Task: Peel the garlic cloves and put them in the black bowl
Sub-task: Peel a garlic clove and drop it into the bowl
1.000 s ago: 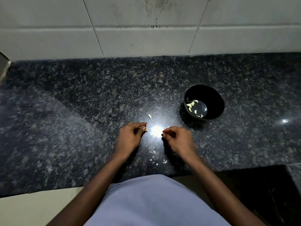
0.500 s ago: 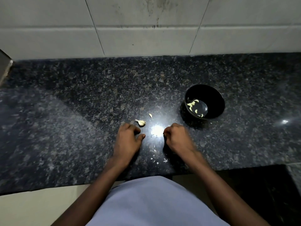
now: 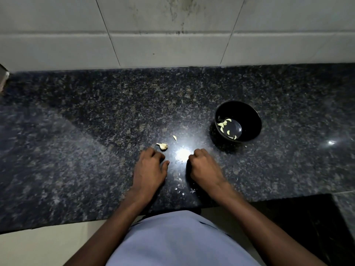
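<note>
A black bowl [image 3: 257, 120] stands on the dark granite counter [image 3: 76, 150], to the right of centre, with several peeled garlic cloves [image 3: 223, 124] in its bottom. An unpeeled garlic clove [image 3: 163, 146] lies on the counter just beyond my left hand [image 3: 149, 169], apart from its fingertips. A small pale sliver [image 3: 174, 138] lies a little further back. My left hand rests on the counter with loosely curled fingers, thumb out, holding nothing. My right hand [image 3: 203, 167] rests knuckles-up as a curled fist; its underside is hidden.
Small bits of garlic skin [image 3: 180, 191] are scattered on the counter between my wrists. A bright light reflection [image 3: 182, 153] glares between the hands. A tiled wall [image 3: 172, 45] backs the counter. The counter's front edge runs just before my body.
My left hand has let go of the garlic clove, which now lies on the counter ahead of it. Both hands have drawn back slightly and settled on the counter.
</note>
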